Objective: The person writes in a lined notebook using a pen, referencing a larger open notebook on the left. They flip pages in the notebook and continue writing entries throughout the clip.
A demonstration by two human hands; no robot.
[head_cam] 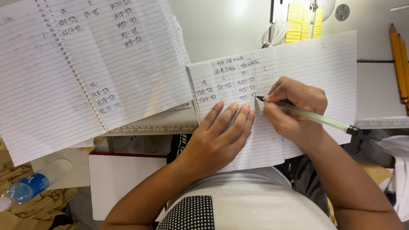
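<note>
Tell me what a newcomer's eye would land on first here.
First, the right hand at the centre, writing with a pale green pen on a lined sheet, while the left hand lies flat on the paper beside it. Next, the open spiral notebook with handwritten columns fills the upper left. Two yellow pencils lie at the right edge, and a plastic bottle at the lower left.

A white counter (221,30) carries the paperwork. On its left lies an open spiral notebook (85,64) with lined, handwritten pages, overlapping a ruler (157,127) at the near edge. To the right lies a lined sheet (315,64) with handwritten rows. Two yellow pencils (399,59) lie at the far right. A stack of yellow notes (300,21) sits at the far side.
</note>
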